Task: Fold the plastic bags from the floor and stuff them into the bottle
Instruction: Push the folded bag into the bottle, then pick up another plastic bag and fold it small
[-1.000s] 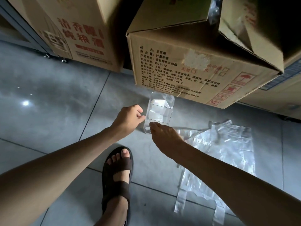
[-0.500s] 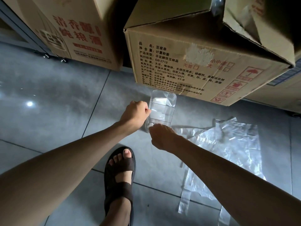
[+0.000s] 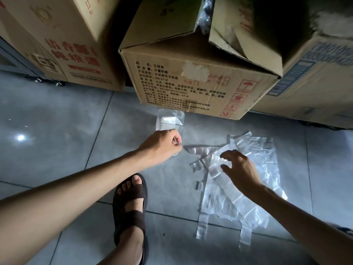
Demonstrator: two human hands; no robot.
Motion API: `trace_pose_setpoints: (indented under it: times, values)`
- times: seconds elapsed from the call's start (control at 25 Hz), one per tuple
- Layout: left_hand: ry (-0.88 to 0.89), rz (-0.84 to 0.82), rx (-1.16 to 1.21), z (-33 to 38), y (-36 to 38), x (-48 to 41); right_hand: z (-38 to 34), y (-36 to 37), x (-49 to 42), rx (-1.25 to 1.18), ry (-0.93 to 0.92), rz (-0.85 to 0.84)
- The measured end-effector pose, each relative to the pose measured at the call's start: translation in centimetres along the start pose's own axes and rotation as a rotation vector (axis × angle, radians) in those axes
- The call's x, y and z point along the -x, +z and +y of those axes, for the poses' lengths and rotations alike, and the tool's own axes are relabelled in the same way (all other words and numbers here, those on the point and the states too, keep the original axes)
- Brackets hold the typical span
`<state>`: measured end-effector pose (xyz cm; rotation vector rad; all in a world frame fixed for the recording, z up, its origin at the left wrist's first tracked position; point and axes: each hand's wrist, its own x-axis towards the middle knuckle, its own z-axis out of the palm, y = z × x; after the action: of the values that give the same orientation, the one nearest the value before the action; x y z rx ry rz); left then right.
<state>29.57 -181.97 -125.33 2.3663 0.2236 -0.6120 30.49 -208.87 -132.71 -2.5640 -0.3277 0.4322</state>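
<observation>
Leaving the bottle (image 3: 170, 119), the right hand (image 3: 239, 169) hovers empty, fingers spread, over clear, crinkled plastic bags (image 3: 261, 150) lying flat on the floor (image 3: 57, 121). The left hand (image 3: 162, 145) grips the near end of the transparent, square-sided bottle.

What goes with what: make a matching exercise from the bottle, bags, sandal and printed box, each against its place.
1 clear plastic bottle
2 clear plastic bags
3 brown strap sandal
4 brown printed cardboard box

A on a foot
B in the grip of the left hand
C behind the bottle
D flat on the grey floor by the right hand

Pairs: 1-B, 2-D, 3-A, 4-C
</observation>
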Motion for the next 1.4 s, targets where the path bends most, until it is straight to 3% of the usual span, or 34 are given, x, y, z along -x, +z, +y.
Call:
trace_pose_setpoints:
  times: [0.16, 0.4, 0.84, 1.2, 1.4]
  values:
    - [0.006, -0.291, 0.022, 3.4, 0.0, 2.2, 7.1, -0.9, 1.2, 0.293, 0.114, -0.177]
    - [0.052, -0.359, 0.028, 6.4, 0.4, 4.1, 7.7, 2.6, 3.7, 0.383, 0.007, -0.172]
    - [0.032, -0.408, 0.009, 8.1, 1.5, 5.7, 6.6, 0.1, 5.0, 0.087, 0.031, -0.027]
    - [0.072, -0.29, 0.093, 15.4, -1.1, 11.4, -4.0, -16.4, 8.7, -0.331, -0.048, 0.197]
    - [0.228, -0.005, 0.184, 23.4, -4.3, 16.7, -11.6, -26.1, 14.3, -0.434, -0.159, 0.259]
